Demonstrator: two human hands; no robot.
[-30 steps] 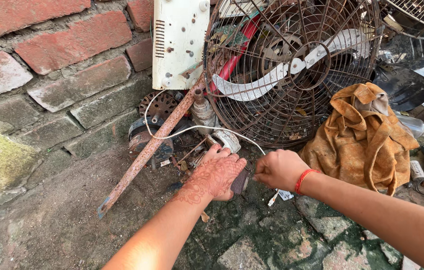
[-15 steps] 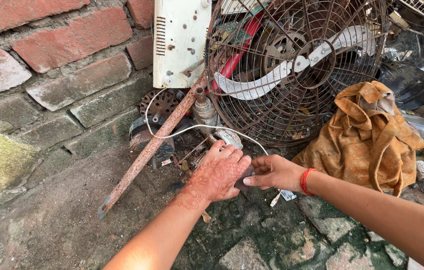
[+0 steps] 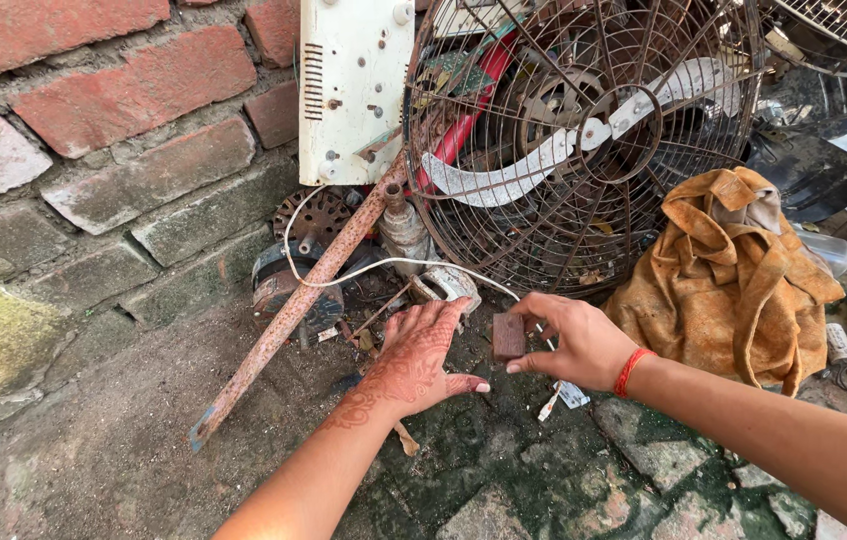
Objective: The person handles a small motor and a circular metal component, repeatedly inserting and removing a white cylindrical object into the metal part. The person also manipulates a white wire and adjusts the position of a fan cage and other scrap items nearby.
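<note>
My right hand [image 3: 572, 340], with a red band at the wrist, pinches a small brown block [image 3: 509, 336] between thumb and fingers just above the ground. My left hand [image 3: 417, 352], patterned with henna, lies flat and spread on the ground right beside it, fingertips near a small white part [image 3: 451, 283]. A white cord [image 3: 384, 262] loops past both hands toward the scrap.
A rusty wire fan guard [image 3: 584, 140] with pale blades leans ahead. A white panel [image 3: 352, 90] stands against the brick wall [image 3: 114, 120]. A rusty pipe [image 3: 294, 310] slants down left over a motor [image 3: 279, 285]. A crumpled orange cloth [image 3: 734, 270] lies right.
My right hand has turned and lifted the brown block into view. My left hand has flattened and spread its fingers on the ground.
</note>
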